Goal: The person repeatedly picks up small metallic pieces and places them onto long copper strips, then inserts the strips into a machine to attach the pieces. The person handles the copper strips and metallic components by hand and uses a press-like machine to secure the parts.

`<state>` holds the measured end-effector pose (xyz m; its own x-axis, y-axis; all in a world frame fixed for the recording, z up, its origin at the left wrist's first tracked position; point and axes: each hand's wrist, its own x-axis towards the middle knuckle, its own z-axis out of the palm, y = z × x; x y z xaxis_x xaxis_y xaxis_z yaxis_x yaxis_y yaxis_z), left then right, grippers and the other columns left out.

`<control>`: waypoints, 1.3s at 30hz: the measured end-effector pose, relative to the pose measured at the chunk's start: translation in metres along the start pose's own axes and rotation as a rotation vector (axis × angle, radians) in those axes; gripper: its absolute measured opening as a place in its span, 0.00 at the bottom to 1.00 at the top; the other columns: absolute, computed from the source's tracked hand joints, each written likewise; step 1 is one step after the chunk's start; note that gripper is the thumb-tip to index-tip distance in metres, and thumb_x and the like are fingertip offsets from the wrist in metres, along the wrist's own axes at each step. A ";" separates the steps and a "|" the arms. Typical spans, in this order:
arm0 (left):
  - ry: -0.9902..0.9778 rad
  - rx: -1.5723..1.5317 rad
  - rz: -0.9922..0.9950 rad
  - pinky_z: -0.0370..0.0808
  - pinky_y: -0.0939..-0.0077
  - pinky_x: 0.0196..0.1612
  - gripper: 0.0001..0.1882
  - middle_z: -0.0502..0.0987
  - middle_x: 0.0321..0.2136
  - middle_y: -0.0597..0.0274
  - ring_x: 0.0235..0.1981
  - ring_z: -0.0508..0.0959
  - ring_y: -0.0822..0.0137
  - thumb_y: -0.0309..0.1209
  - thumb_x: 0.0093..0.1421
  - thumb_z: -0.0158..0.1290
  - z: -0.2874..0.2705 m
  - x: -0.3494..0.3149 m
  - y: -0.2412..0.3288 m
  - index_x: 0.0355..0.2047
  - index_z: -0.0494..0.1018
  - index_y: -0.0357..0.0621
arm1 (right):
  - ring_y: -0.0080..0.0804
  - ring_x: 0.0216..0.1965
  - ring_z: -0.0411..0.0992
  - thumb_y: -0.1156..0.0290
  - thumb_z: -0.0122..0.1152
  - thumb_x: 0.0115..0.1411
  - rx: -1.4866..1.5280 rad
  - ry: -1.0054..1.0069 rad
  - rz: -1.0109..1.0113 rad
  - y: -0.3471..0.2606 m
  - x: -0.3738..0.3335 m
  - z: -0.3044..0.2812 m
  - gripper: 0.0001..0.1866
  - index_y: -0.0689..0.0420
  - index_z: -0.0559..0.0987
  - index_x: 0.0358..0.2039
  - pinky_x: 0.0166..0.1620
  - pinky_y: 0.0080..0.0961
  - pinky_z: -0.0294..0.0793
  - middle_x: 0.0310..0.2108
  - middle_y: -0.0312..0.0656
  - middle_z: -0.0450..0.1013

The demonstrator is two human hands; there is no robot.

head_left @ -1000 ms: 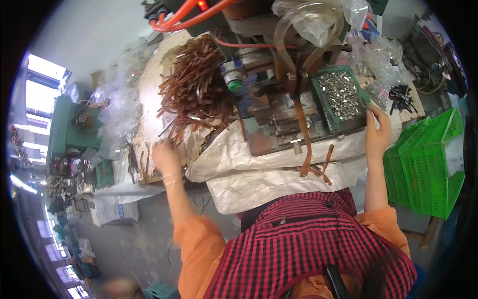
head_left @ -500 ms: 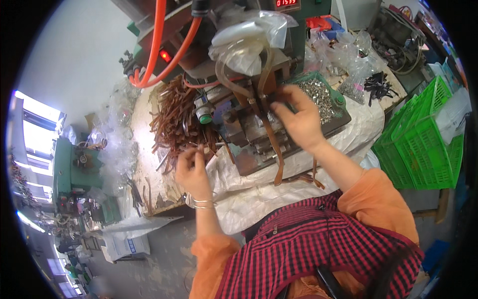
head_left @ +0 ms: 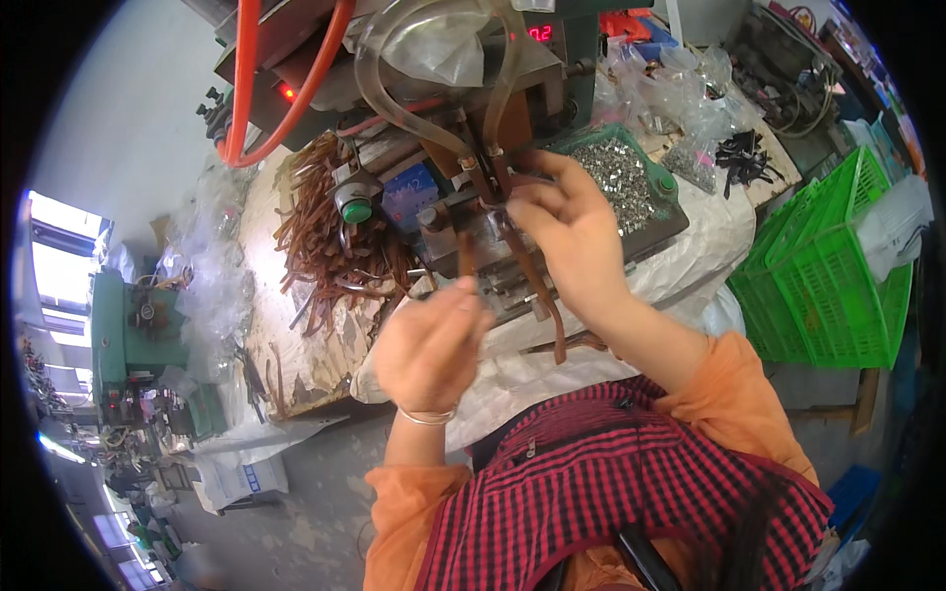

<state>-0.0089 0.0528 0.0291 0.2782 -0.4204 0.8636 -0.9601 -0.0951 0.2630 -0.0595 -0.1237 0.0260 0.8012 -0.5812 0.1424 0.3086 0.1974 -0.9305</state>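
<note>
A bench press machine (head_left: pixel 463 222) with a metal die stands before me. From the die a long brown strap (head_left: pixel 537 291) hangs toward me. My right hand (head_left: pixel 576 236) is at the die's right side, thumb and fingertips pinched by the strap's upper part; what lies between them is too small to make out. In front of the die, my left hand (head_left: pixel 434 345), blurred by motion, pinches a second brown strap (head_left: pixel 466 258) that points up toward the machine. A pile of brown straps (head_left: pixel 330 222) lies left of the machine.
A green tray (head_left: pixel 673 184) of small shiny metal pieces sits right of the die. Orange hoses (head_left: pixel 241 89) and clear tubes (head_left: pixel 370 74) hang about the press. Beyond are plastic bags (head_left: pixel 690 163), black strips (head_left: pixel 744 163) and green crates (head_left: pixel 828 266).
My left hand has moved right from beside the strap pile to the die's front, a brown strap now showing in its fingers. My right fingertips have closed in at the die. The view has shifted.
</note>
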 end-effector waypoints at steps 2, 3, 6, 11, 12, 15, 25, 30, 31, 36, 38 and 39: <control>-0.096 0.024 0.106 0.77 0.73 0.28 0.16 0.84 0.40 0.52 0.26 0.80 0.64 0.26 0.49 0.71 0.012 -0.002 0.002 0.39 0.81 0.40 | 0.29 0.54 0.75 0.80 0.61 0.61 -0.044 -0.084 -0.092 -0.012 -0.014 -0.001 0.29 0.65 0.68 0.63 0.58 0.28 0.73 0.51 0.46 0.78; -0.105 0.016 0.160 0.74 0.73 0.26 0.17 0.84 0.41 0.54 0.24 0.78 0.65 0.27 0.48 0.72 0.022 -0.002 0.000 0.39 0.81 0.41 | 0.31 0.55 0.75 0.79 0.61 0.60 -0.137 -0.137 -0.105 -0.017 -0.014 -0.006 0.27 0.64 0.70 0.61 0.58 0.29 0.72 0.51 0.46 0.77; -0.112 -0.006 0.236 0.72 0.77 0.22 0.15 0.85 0.40 0.56 0.21 0.78 0.68 0.28 0.48 0.72 0.038 0.002 -0.006 0.37 0.81 0.44 | 0.42 0.57 0.74 0.76 0.62 0.58 -0.581 -0.224 -0.279 -0.018 0.007 -0.045 0.19 0.60 0.81 0.52 0.62 0.34 0.70 0.55 0.48 0.76; -0.131 -0.020 0.259 0.69 0.77 0.19 0.17 0.85 0.39 0.58 0.19 0.77 0.70 0.28 0.47 0.73 0.044 -0.002 -0.014 0.37 0.81 0.47 | 0.58 0.65 0.65 0.68 0.70 0.54 -1.458 0.127 -0.394 0.056 0.039 -0.152 0.16 0.53 0.85 0.44 0.67 0.47 0.64 0.60 0.58 0.71; -0.129 -0.019 0.250 0.69 0.77 0.19 0.16 0.85 0.39 0.58 0.19 0.77 0.70 0.28 0.47 0.73 0.045 -0.004 -0.013 0.37 0.81 0.47 | 0.57 0.64 0.66 0.68 0.71 0.54 -1.434 0.147 -0.440 0.062 0.038 -0.159 0.15 0.53 0.86 0.43 0.66 0.47 0.65 0.59 0.57 0.72; -0.098 -0.002 0.249 0.68 0.78 0.19 0.16 0.84 0.39 0.59 0.19 0.77 0.71 0.29 0.47 0.73 0.044 -0.001 -0.011 0.36 0.80 0.48 | 0.55 0.63 0.68 0.70 0.70 0.54 -1.386 0.179 -0.497 0.072 0.038 -0.160 0.11 0.54 0.86 0.40 0.65 0.45 0.67 0.56 0.54 0.75; 0.018 0.091 -0.212 0.77 0.74 0.34 0.17 0.85 0.44 0.56 0.29 0.82 0.63 0.22 0.51 0.67 0.022 -0.066 0.007 0.43 0.82 0.44 | 0.41 0.42 0.80 0.70 0.59 0.68 -1.105 0.349 -0.400 0.067 0.024 -0.162 0.09 0.60 0.82 0.44 0.48 0.32 0.76 0.40 0.46 0.81; 0.098 0.222 -0.700 0.77 0.65 0.42 0.20 0.78 0.44 0.52 0.43 0.79 0.51 0.26 0.55 0.66 -0.002 -0.078 -0.043 0.48 0.75 0.38 | 0.30 0.42 0.78 0.73 0.59 0.69 -0.819 0.294 -0.426 0.072 0.027 -0.151 0.08 0.62 0.82 0.44 0.48 0.26 0.75 0.39 0.41 0.81; 0.072 0.260 -0.706 0.76 0.63 0.45 0.22 0.76 0.45 0.51 0.45 0.78 0.50 0.27 0.55 0.66 -0.001 -0.079 -0.058 0.49 0.74 0.37 | 0.30 0.42 0.78 0.73 0.60 0.68 -0.834 0.273 -0.437 0.070 0.031 -0.143 0.08 0.62 0.82 0.44 0.49 0.26 0.75 0.39 0.41 0.81; 0.059 0.264 -0.703 0.73 0.57 0.50 0.33 0.72 0.45 0.47 0.48 0.74 0.45 0.34 0.48 0.72 0.034 -0.066 -0.101 0.52 0.70 0.36 | 0.29 0.45 0.78 0.74 0.62 0.66 -0.803 0.227 -0.391 0.062 0.036 -0.115 0.10 0.61 0.85 0.45 0.52 0.24 0.73 0.42 0.41 0.82; 0.086 0.286 -0.720 0.74 0.57 0.49 0.33 0.72 0.44 0.46 0.47 0.74 0.45 0.35 0.49 0.72 0.050 -0.051 -0.106 0.51 0.70 0.36 | 0.29 0.46 0.78 0.74 0.62 0.66 -0.787 0.218 -0.382 0.065 0.038 -0.120 0.10 0.61 0.85 0.46 0.53 0.24 0.73 0.43 0.41 0.83; 0.102 0.300 -0.728 0.74 0.56 0.49 0.33 0.72 0.44 0.46 0.47 0.74 0.44 0.35 0.49 0.72 0.056 -0.045 -0.107 0.51 0.70 0.36 | 0.29 0.46 0.78 0.75 0.62 0.66 -0.780 0.215 -0.378 0.071 0.039 -0.129 0.10 0.61 0.85 0.47 0.53 0.24 0.73 0.44 0.41 0.83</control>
<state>0.0803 0.0310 -0.0620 0.8265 -0.0759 0.5578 -0.4984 -0.5593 0.6624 -0.0724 -0.2339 -0.0778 0.5791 -0.6493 0.4930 0.0336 -0.5851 -0.8102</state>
